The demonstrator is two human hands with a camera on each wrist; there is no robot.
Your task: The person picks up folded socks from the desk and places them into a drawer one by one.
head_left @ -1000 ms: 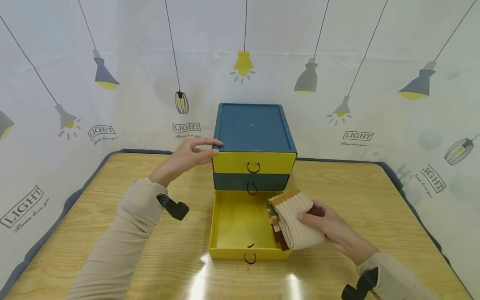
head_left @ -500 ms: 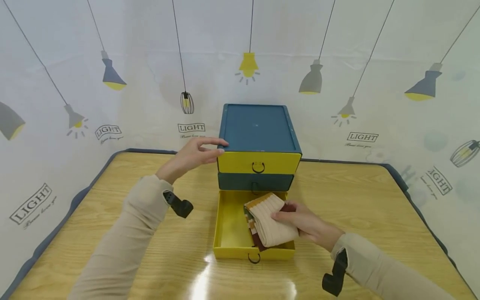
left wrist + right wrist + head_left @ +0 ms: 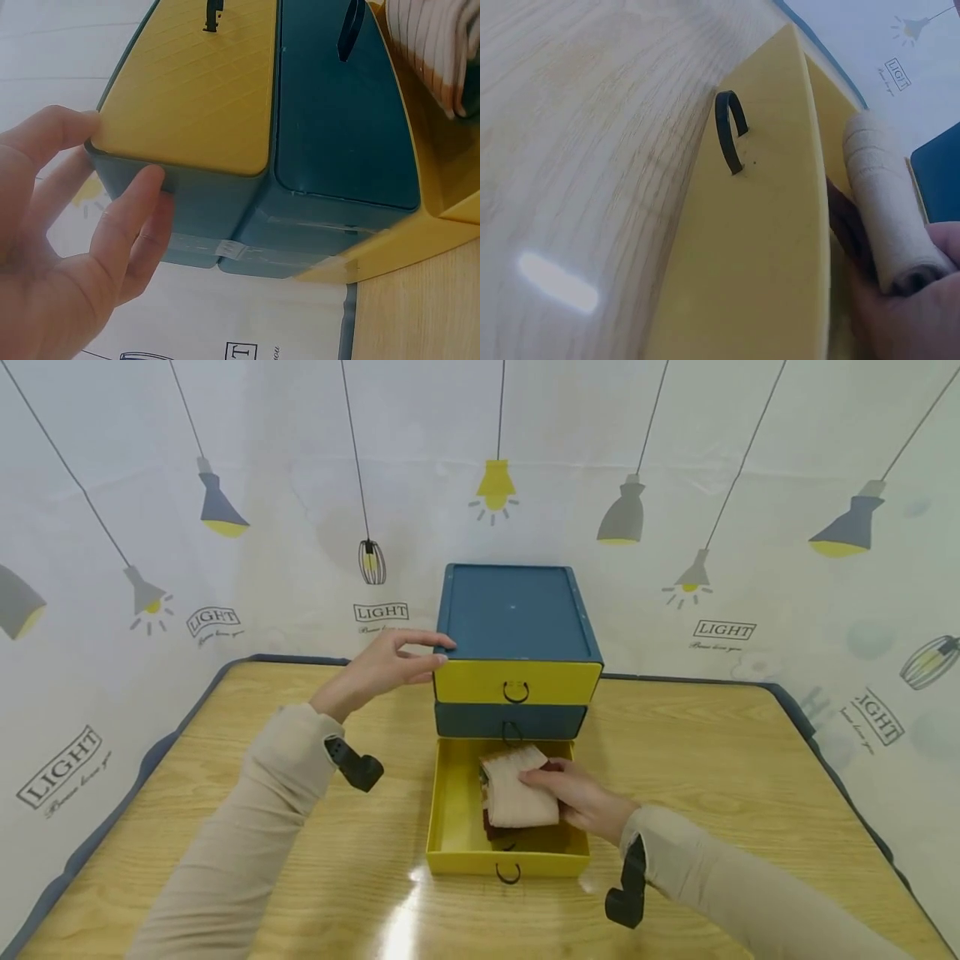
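My right hand (image 3: 588, 797) grips folded socks (image 3: 517, 797), cream and ribbed with mustard and dark patterned parts. Thumb and fingers pinch their right side. The socks are inside the pulled-out yellow bottom drawer (image 3: 507, 864), in its right half; whether they touch its floor I cannot tell. In the right wrist view the rolled edge of the socks (image 3: 889, 202) shows behind the drawer's front wall (image 3: 757, 247). My left hand (image 3: 382, 668) rests with extended fingers on the front left corner of the blue drawer cabinet (image 3: 517, 610).
Above the bottom drawer are a yellow top drawer (image 3: 480, 682) and a blue middle drawer (image 3: 465, 722), both pushed in, each with a black loop handle. A wooden table (image 3: 712, 760) lies under the cabinet. Behind stands a pale lamp-print backdrop (image 3: 420, 460).
My right hand has carried the socks leftward, from the drawer's right edge to farther inside it. The left hand stays on the cabinet corner. The view shifted slightly.
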